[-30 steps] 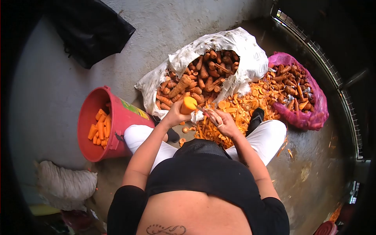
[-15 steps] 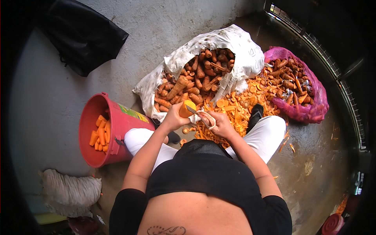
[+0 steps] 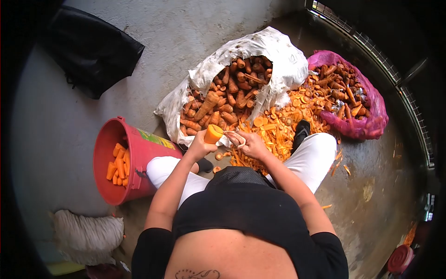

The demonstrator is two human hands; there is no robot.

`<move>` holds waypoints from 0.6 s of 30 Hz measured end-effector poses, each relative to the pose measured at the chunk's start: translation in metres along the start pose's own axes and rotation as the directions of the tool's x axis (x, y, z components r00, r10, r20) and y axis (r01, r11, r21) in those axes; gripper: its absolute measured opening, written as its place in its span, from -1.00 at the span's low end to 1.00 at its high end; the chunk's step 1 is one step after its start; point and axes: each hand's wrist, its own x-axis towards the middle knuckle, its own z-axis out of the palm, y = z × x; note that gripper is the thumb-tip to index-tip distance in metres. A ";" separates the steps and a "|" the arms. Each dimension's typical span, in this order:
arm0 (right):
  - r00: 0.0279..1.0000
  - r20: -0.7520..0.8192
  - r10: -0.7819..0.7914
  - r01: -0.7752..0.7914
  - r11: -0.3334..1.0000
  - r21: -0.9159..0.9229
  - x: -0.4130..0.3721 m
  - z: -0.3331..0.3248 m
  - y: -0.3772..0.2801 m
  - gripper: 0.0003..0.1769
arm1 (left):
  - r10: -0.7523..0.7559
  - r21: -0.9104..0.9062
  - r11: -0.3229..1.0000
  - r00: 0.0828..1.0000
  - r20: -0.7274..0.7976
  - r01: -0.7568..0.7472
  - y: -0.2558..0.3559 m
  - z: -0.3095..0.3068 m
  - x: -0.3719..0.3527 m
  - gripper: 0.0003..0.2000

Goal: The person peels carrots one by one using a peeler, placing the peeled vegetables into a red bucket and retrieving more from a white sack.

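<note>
My left hand (image 3: pixel 200 146) grips a peeled orange carrot (image 3: pixel 213 134), holding it upright over my knees. My right hand (image 3: pixel 253 145) holds a small knife or peeler (image 3: pixel 231 136) with a pale wrapped handle, its tip against the carrot's right side. Directly behind my hands lies an open white sack (image 3: pixel 278 53) full of unpeeled brown carrots (image 3: pixel 223 100). A heap of orange peelings and cut ends (image 3: pixel 274 128) lies on the floor just beyond my right hand.
A red bucket (image 3: pixel 144 151) with several peeled carrots (image 3: pixel 118 160) stands at my left knee. A pink mesh sack (image 3: pixel 371 123) of carrots lies at the right. A black bag (image 3: pixel 88 51) sits far left; a white cloth bundle (image 3: pixel 86 230) lies near left.
Both hands have drawn slightly nearer to my body and to the left. The carrot has turned in my left hand while the blade stays against it.
</note>
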 end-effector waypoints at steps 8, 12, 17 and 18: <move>0.927 -0.118 0.357 -0.373 0.913 -0.164 0.015 -0.015 0.060 -0.65 | 0.169 -0.031 0.986 0.971 0.169 -0.166 0.027 -0.017 0.001 -0.72; 0.843 -0.176 0.509 -0.511 0.859 0.037 0.005 -0.043 0.057 -0.57 | 0.224 0.411 0.890 0.974 -0.022 -0.195 0.016 -0.017 0.000 -0.60; 0.866 -0.095 0.492 -0.476 0.867 0.145 0.002 -0.028 0.054 -0.57 | 0.178 0.566 0.822 0.973 -0.149 -0.063 0.015 -0.006 0.005 -0.48; 0.929 -0.202 0.310 -0.281 0.947 0.158 0.007 -0.017 0.053 -0.60 | 0.157 0.576 0.817 0.971 -0.181 -0.025 0.018 -0.006 0.004 -0.47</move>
